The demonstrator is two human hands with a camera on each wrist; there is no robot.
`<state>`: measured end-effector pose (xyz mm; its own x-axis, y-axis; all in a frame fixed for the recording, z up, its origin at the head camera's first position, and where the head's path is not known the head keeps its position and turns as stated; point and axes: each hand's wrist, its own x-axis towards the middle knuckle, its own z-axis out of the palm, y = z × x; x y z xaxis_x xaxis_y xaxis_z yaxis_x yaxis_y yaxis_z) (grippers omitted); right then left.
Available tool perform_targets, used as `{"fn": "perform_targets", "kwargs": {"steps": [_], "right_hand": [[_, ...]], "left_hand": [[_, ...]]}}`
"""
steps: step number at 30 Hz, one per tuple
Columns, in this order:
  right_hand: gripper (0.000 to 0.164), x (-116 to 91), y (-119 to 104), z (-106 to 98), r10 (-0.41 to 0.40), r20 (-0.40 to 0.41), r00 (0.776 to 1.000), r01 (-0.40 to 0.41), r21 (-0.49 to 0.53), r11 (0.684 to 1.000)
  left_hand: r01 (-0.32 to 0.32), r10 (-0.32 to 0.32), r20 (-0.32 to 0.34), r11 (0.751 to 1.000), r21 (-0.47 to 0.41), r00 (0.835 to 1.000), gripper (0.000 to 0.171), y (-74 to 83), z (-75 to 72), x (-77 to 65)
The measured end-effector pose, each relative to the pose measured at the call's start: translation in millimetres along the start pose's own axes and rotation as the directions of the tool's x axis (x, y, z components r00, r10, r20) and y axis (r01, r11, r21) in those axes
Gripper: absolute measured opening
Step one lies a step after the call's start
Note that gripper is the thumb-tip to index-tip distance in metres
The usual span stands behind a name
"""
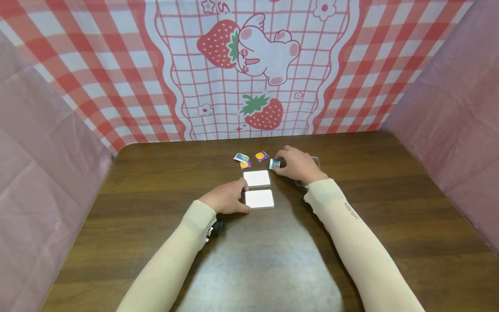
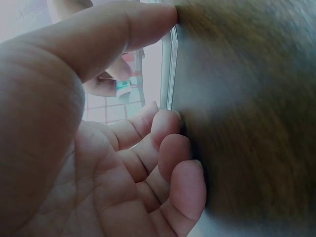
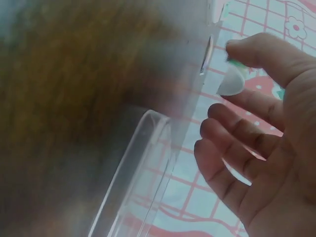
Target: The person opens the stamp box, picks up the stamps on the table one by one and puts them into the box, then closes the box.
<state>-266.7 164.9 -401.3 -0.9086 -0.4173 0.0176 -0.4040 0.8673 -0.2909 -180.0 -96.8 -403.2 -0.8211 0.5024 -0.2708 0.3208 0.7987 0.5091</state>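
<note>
In the head view, a person's right hand (image 1: 297, 164) pinches a small blue-and-white printed piece, apparently thin paper or film (image 1: 274, 164), between thumb and forefinger, just above a brown wood-grain tabletop (image 1: 148, 247). Beyond the left hand (image 1: 227, 197) lie a similar blue-green printed piece (image 1: 241, 157), a small orange-and-purple piece (image 1: 244, 164) touching it and, nearer the right hand, another orange-and-purple piece (image 1: 261, 156). Just beside the left hand's fingertips sit two white rounded rectangles, the farther (image 1: 256, 178) and the nearer (image 1: 259, 199), both flat, smooth and likely stiff. A clear, hard-looking plastic box (image 1: 319, 164) shows partly behind the right hand. The left wrist view shows that hand's thumb and fingers spread well apart, fingers gently bent, tips at a glossy transparent edge; they rest there rather than clench. In the right wrist view, the pinched piece bows into a pale curve, suggesting something nearly weightless, flexible and easily creased, best taken lightly by an edge or corner; whether it is sticky cannot be told. The three remaining fingers curl loosely, clear of it, and the box's rounded, see-through wall stands near them, slick-looking against the blurred wood.
</note>
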Motion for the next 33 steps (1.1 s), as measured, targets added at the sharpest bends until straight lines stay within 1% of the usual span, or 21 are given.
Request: {"fn": "perform_targets", "kwargs": {"steps": [3, 8, 15, 19, 28, 33], "right_hand": [[0.040, -4, -1, 0, -0.017, -0.029, 0.999, 0.018, 0.031, 0.999], [0.038, -12, -3, -1, -0.027, -0.053, 0.998, 0.031, 0.076, 0.997], [0.038, -21, -8, -3, -0.044, -0.067, 0.997, 0.049, 0.077, 0.996], [0.038, -24, -11, -6, -0.038, -0.082, 0.996, 0.045, 0.084, 0.995], [0.036, -24, -11, -8, -0.038, -0.075, 0.996, 0.043, 0.066, 0.997], [0.037, -23, -8, -7, -0.045, -0.046, 0.998, 0.048, 0.065, 0.997]], "left_hand": [[-0.002, 0.002, -0.001, 1.000, 0.003, 1.000, 0.057, -0.8, 0.2, 0.2], [-0.005, 0.005, -0.004, 1.000, -0.001, 1.000, 0.057, -1.0, -0.4, -0.2], [-0.003, 0.003, 0.000, 1.000, -0.004, 1.000, 0.057, -2.1, 0.3, 0.4], [-0.006, 0.006, -0.002, 1.000, -0.009, 1.000, 0.057, -2.6, 0.8, 0.6], [-0.010, 0.010, -0.001, 1.000, -0.019, 1.000, 0.057, -2.4, 0.0, 0.6], [-0.012, 0.012, 0.004, 1.000, -0.006, 1.000, 0.058, -1.9, -0.6, 0.7]]}}
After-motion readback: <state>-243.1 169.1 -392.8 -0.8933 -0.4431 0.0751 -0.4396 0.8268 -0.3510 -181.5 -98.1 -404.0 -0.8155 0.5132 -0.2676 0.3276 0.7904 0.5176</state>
